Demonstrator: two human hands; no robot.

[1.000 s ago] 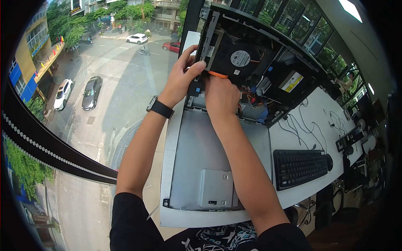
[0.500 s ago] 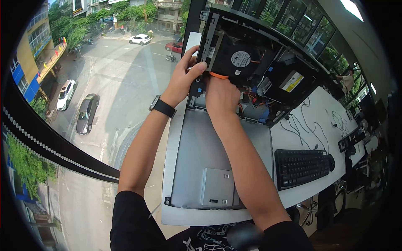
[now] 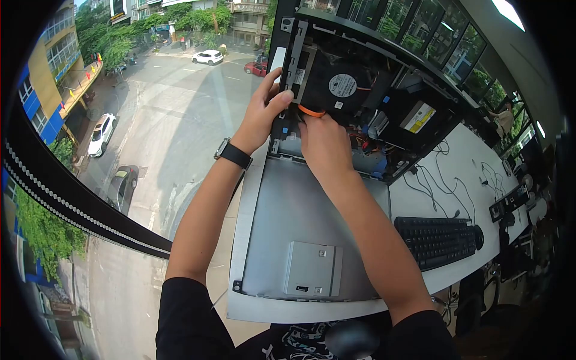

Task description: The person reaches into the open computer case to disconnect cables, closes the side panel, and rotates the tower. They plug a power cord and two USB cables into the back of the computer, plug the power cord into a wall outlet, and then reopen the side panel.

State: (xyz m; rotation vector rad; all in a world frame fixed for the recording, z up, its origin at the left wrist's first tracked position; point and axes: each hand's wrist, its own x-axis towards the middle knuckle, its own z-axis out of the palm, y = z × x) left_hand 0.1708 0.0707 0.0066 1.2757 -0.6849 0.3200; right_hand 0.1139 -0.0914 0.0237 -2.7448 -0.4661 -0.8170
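An opened desktop computer case (image 3: 354,36) stands tilted on the white table, with its insides facing me. My left hand (image 3: 262,114) is wrapped round the case's left edge, thumb on the front of the metal frame. Inside the lower left of the case, my right hand (image 3: 326,141) is curled with its fingertips hidden; what they hold, if anything, does not show. Just above its knuckles runs an orange cable (image 3: 311,112). A black fan (image 3: 342,86) with a round label sits above that. To the right is a black drive (image 3: 418,117) with a yellow-and-white label.
Below the case lies a flat grey metal panel (image 3: 270,240) with a raised latch plate (image 3: 309,270). A black keyboard (image 3: 438,240), a mouse (image 3: 478,237) and loose cables (image 3: 435,186) are on the white table (image 3: 420,210). A large window is on the left.
My right hand has shifted slightly right and drawn a little back, its fingers more curled below the orange cable. My left hand keeps its hold on the case edge.
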